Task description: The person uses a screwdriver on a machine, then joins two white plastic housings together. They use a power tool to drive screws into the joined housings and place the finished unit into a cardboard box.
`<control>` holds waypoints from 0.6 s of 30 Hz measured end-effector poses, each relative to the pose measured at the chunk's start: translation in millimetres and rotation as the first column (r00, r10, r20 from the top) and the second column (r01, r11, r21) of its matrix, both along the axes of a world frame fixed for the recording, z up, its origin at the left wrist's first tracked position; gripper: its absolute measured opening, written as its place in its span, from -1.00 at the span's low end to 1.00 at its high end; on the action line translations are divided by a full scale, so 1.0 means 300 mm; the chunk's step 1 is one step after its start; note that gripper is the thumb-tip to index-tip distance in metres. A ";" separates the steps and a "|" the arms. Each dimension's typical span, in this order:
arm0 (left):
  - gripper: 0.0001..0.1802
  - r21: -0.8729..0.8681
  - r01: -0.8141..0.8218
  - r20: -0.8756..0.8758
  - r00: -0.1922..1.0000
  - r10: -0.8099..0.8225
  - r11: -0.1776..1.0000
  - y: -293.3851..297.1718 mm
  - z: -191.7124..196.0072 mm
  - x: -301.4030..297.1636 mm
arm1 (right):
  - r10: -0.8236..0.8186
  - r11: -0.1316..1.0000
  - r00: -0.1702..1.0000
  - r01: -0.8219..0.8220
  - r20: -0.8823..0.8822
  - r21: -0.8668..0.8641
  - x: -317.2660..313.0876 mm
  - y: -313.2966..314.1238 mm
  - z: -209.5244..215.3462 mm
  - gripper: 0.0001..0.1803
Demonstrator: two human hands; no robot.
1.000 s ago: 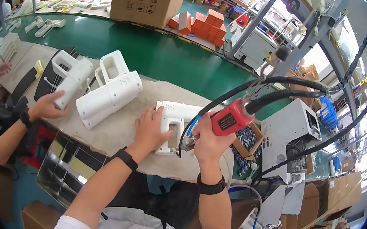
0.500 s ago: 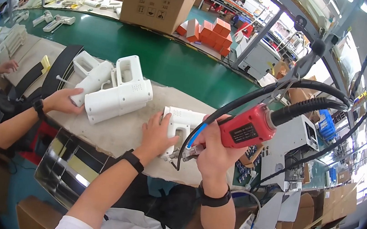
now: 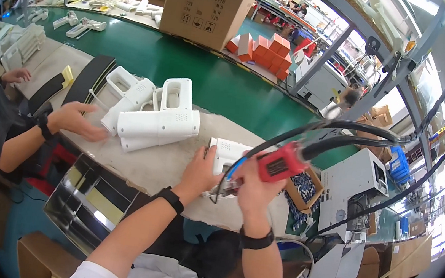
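My left hand (image 3: 201, 171) is closed on a white plastic gun-shaped housing (image 3: 229, 150) that rests on the bench cover. My right hand (image 3: 258, 189) wraps round a red electric screwdriver (image 3: 284, 162), whose cable leads up and to the right. The driver's tip points down at the near side of the housing's handle; hand and tool hide the exact contact. Left of my hands lie a larger white gun-shaped housing (image 3: 159, 130) and another white housing (image 3: 134, 99), partly overlapping. A co-worker's hand (image 3: 76, 121), fingers spread, hovers beside them.
A cardboard box of small dark parts (image 3: 305, 191) stands at the right. Curved black pieces (image 3: 92, 81) lie at the left. Behind runs a green surface (image 3: 134, 45) with a big carton (image 3: 208, 4) and orange boxes (image 3: 269, 50). Black cables (image 3: 357, 128) arch above my right hand.
My view has shifted, so the bench sits further right. The red screwdriver has turned and lowered in my right hand. The co-worker's hand has let go of the white housing.
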State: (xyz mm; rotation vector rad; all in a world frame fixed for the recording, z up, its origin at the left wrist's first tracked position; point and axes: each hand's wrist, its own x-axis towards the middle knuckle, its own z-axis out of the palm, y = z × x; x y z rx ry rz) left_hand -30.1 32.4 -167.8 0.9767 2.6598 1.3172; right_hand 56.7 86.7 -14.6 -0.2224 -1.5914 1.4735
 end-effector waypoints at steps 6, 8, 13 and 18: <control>-0.05 0.115 0.021 0.189 0.981 -0.043 0.993 -0.123 0.057 -0.013 | -0.050 0.998 0.997 0.052 0.058 -0.036 0.106 0.080 0.299 -0.75; -0.05 0.116 0.023 0.224 0.973 -0.048 0.993 -0.231 0.115 0.007 | -0.080 0.996 0.990 0.085 0.113 -0.033 0.125 0.106 0.284 -0.68; -0.12 0.140 0.051 0.487 0.866 -0.113 0.989 -0.521 0.253 0.101 | -0.386 0.798 0.908 0.239 0.165 0.554 0.430 0.093 -0.035 -0.47; -0.09 0.331 0.222 0.375 0.861 -0.343 0.917 -0.686 0.338 0.163 | 0.644 0.739 0.462 -0.580 0.609 -0.342 0.508 0.008 -0.250 -0.30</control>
